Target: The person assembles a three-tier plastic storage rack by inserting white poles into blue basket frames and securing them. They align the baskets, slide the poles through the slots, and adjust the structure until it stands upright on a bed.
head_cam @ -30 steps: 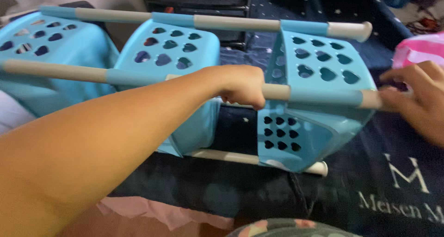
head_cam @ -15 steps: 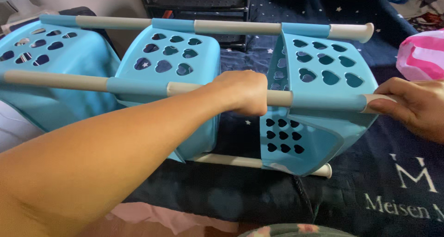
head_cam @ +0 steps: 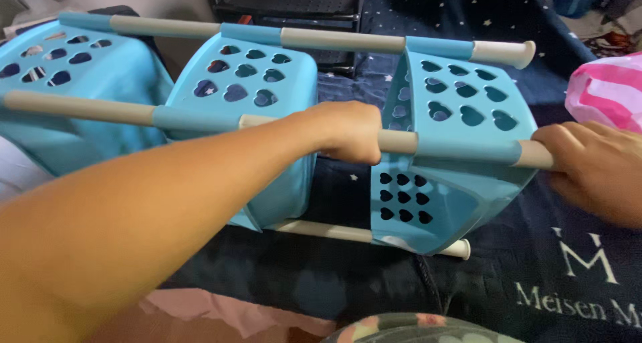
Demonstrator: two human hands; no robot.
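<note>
The rack (head_cam: 348,135) lies on its side on a dark cloth (head_cam: 535,263), long axis running left to right. The left hand (head_cam: 348,132) wraps its near pole (head_cam: 80,109); the right hand (head_cam: 595,169) closes over that pole's right end. A pink striped package (head_cam: 605,92) sits far right.

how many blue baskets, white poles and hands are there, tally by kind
blue baskets: 3
white poles: 3 in view
hands, left hand and right hand, both gripping the near pole: 2
total: 8
</note>
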